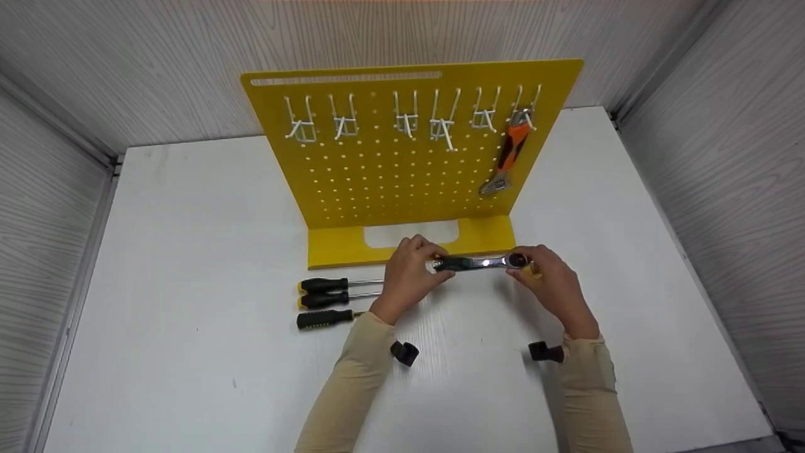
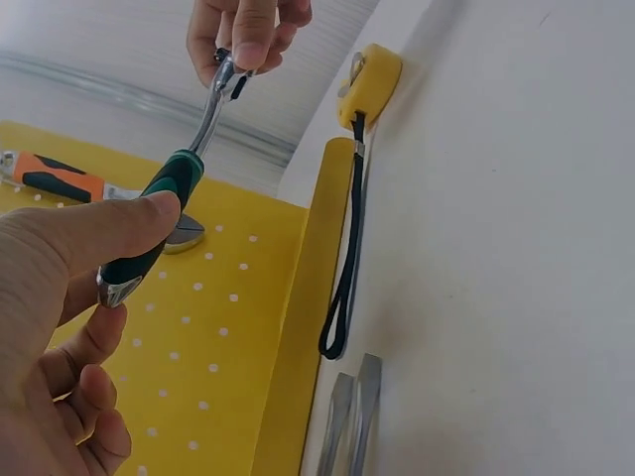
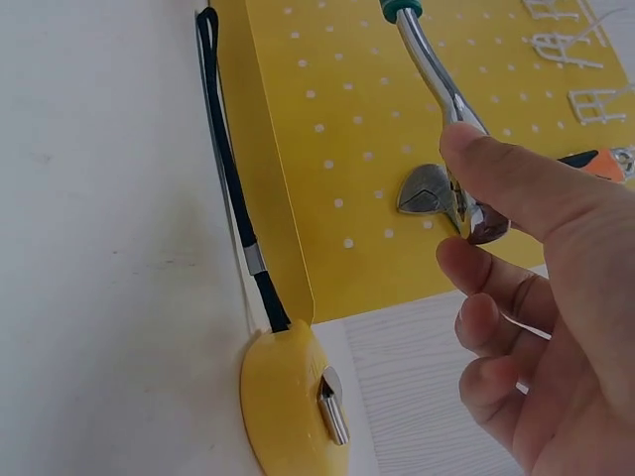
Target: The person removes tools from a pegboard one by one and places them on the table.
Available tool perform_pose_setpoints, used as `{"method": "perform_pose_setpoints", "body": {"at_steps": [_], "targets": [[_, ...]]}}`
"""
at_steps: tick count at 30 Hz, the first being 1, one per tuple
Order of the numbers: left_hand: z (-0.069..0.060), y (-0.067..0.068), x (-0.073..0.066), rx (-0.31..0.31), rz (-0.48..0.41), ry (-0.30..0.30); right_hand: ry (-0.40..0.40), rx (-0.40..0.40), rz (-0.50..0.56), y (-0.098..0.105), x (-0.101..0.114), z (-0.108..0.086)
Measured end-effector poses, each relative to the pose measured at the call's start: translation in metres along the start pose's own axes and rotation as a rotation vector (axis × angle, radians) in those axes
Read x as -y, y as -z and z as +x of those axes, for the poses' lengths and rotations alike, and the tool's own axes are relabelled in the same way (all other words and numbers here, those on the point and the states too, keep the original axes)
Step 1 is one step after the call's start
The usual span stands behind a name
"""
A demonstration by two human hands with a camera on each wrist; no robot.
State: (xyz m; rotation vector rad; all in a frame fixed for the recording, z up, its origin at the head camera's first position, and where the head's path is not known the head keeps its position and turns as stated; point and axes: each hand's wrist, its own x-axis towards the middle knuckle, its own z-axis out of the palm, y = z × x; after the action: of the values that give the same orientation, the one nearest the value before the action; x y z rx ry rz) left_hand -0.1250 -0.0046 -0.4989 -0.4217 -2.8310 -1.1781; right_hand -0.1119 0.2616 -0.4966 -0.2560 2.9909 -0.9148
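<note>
A ratchet wrench [image 1: 484,263] with a chrome head and a dark green and black handle is held level in front of the pegboard. My left hand [image 1: 410,272] pinches its handle end between thumb and fingers; the left wrist view shows the handle [image 2: 151,218] closely. At the other end, my right hand [image 1: 553,283] pinches the round head, also seen in the right wrist view beside the thumb. Behind, an adjustable wrench [image 1: 510,148] with an orange and black handle hangs from the rightmost hook of the yellow pegboard [image 1: 402,182].
Several white hooks [image 1: 484,118] line the pegboard's upper part. Three screwdrivers [image 1: 324,301] with black handles lie left of my left hand. A yellow tape measure [image 3: 288,407] with a black strap [image 3: 230,188] lies by the board's base, mostly hidden in the head view.
</note>
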Motion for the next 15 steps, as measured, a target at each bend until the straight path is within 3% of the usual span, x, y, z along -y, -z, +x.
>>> {"method": "perform_pose_setpoints", "body": {"at_steps": [5, 15], "targets": [[-0.005, -0.008, 0.004, 0.004, -0.013, 0.023, -0.018, 0.045, -0.042, -0.002, -0.002, 0.000], [-0.007, -0.015, 0.011, 0.048, 0.008, 0.037, 0.010, 0.060, -0.116, -0.007, -0.005, 0.000]]}}
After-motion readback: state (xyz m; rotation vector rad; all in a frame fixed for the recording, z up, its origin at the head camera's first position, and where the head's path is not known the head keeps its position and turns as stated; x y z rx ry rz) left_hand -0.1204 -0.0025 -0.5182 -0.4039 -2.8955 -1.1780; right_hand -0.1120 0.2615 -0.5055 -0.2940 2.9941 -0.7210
